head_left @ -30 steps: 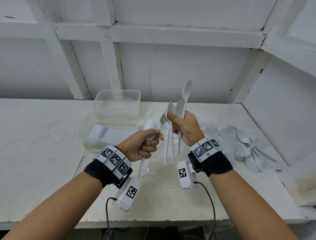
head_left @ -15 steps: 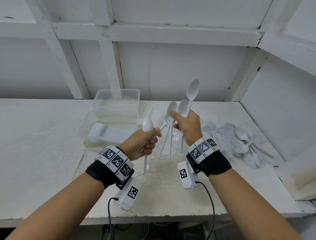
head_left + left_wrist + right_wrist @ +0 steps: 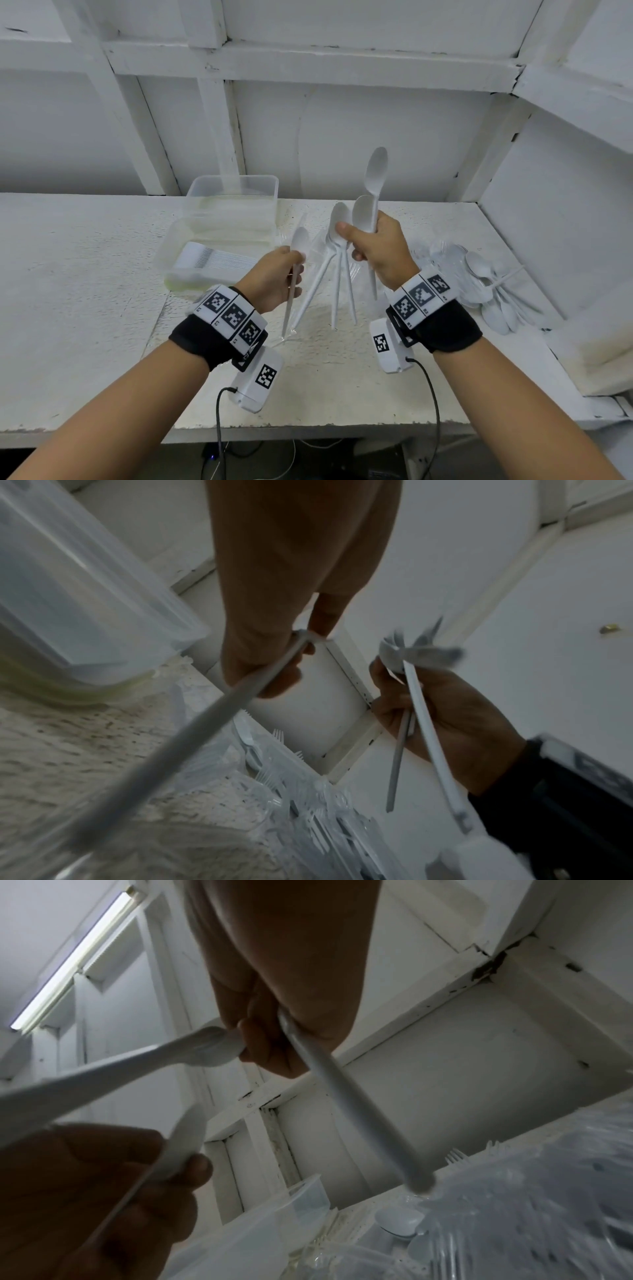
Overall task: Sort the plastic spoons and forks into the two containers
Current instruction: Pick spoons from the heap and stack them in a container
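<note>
My right hand (image 3: 371,246) holds a bundle of several white plastic spoons (image 3: 363,212) upright above the table, bowls up and handles fanning down. My left hand (image 3: 279,279), just to its left, pinches a single white spoon (image 3: 298,241) by its handle, bowl up. That spoon's handle (image 3: 205,718) runs long across the left wrist view, and the bundle's handles (image 3: 356,1112) cross the right wrist view. The near clear container (image 3: 219,253) on the table holds a neat row of white forks (image 3: 212,262). A second clear container (image 3: 234,195) stands behind it.
A loose pile of white spoons (image 3: 486,284) lies at the right of the white table (image 3: 85,291), by the side wall. Clear wrapping with forks (image 3: 274,775) lies beyond my hands. The white wall runs close behind the containers.
My left hand has raised its single spoon and brought it closer to the bundle. My right hand has shifted slightly up and right, its spoon handles fanning further apart.
</note>
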